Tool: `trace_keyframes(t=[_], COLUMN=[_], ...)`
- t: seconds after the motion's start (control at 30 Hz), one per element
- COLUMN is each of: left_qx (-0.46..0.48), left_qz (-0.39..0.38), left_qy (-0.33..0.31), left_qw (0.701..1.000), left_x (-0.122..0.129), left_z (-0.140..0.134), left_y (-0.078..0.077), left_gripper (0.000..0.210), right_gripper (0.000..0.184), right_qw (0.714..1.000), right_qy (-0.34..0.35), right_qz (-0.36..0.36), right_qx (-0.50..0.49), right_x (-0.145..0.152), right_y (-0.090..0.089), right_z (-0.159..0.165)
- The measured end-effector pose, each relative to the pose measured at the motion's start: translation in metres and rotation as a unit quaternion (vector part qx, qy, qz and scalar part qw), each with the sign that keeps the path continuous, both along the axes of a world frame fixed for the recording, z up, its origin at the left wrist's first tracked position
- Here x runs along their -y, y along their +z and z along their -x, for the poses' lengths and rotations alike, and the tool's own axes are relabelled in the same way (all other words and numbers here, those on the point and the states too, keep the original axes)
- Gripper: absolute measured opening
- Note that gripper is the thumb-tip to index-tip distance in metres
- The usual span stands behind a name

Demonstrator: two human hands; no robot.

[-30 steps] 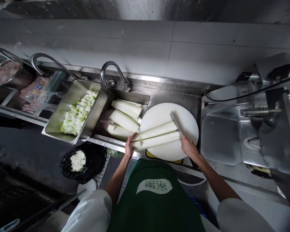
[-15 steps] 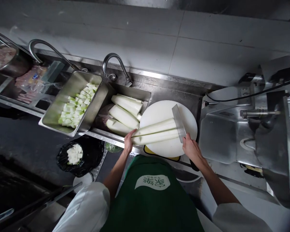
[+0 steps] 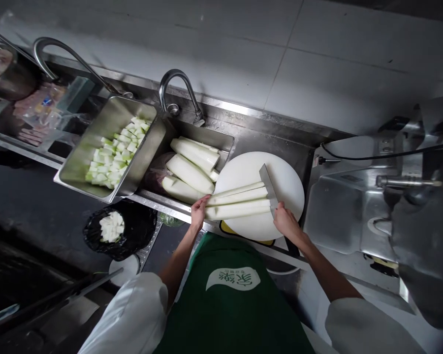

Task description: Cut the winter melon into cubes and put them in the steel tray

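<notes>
Gripped a cleaver (image 3: 268,191) with the right hand (image 3: 286,220), with the fingers curled tightly around the handle and most of the handle hidden in the fist. Pointed the blade away from the green apron (image 3: 232,309), leaning to the left at the far tip, and set it crosswise at the right ends of the gourd lengths (image 3: 239,204). Could not tell the exact contact between cutting edge and board. Held the left ends of the same gourd lengths with the left hand (image 3: 198,212), with the fingers bent partway around them in a narrow grasp. Could not tell the position of the fingertips underneath. Had at least three pale gourd lengths lying side by side on the round white cutting board (image 3: 286,172), projecting past its left edge. Noted a yellow mat (image 3: 228,228) partly visible beneath the near edge of the board. Found larger peeled gourd pieces (image 3: 190,173) in the sink basin (image 3: 227,142), just left of the board and under a curved faucet (image 3: 177,73). Found green-white gourd cubes (image 3: 114,157) heaped in a deep metal tray (image 3: 68,164), farther left. Observed white scraps (image 3: 111,227) in a black bag (image 3: 140,223), below the tray, and a metal machine (image 3: 332,211) to the right of the board
</notes>
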State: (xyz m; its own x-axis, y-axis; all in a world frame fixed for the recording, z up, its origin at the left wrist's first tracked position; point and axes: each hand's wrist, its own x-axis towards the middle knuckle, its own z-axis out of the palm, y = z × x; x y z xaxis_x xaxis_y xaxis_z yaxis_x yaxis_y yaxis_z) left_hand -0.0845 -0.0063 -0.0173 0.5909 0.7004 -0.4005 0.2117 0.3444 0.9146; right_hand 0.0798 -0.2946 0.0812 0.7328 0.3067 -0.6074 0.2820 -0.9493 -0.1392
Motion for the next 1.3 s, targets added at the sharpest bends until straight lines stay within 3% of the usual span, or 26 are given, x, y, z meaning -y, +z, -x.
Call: trace_keyframes(t=[0.17,0.27,0.5,0.63,0.77,0.97,1.3], left_qx=[0.0,0.009,0.017,0.019,0.023,0.018,-0.009], left_qz=[-0.002,-0.001,-0.016,-0.025,-0.027,-0.021,-0.048], left_qy=[0.004,0.002,0.012,0.015,0.022,0.024,0.047], left_qw=[1.0,1.0,1.0,0.999,0.999,0.999,0.998], left_x=[-0.001,-0.002,0.0,0.001,0.002,0.003,0.01], left_z=[0.0,0.0,-0.001,-0.001,-0.001,-0.001,-0.007], left_y=[-0.002,-0.001,0.004,0.003,0.001,0.0,-0.001], left_gripper=[0.032,0.03,0.022,0.022,0.02,0.021,0.024], right_gripper=[0.024,0.025,0.025,0.028,0.025,0.025,0.025], right_qw=[0.999,0.999,1.0,0.998,1.0,1.0,1.0], right_qy=[-0.026,-0.024,-0.001,0.003,0.011,-0.004,-0.011], right_qz=[0.007,0.0,-0.013,-0.005,0.009,0.015,0.027], right_qx=[0.028,0.022,0.029,0.06,0.027,0.015,0.009], right_x=[-0.01,-0.008,-0.002,-0.003,-0.01,-0.019,-0.026], right_y=[-0.024,-0.027,0.006,0.026,0.032,0.023,-0.006], right_z=[0.001,-0.001,-0.016,-0.005,0.01,0.016,0.014])
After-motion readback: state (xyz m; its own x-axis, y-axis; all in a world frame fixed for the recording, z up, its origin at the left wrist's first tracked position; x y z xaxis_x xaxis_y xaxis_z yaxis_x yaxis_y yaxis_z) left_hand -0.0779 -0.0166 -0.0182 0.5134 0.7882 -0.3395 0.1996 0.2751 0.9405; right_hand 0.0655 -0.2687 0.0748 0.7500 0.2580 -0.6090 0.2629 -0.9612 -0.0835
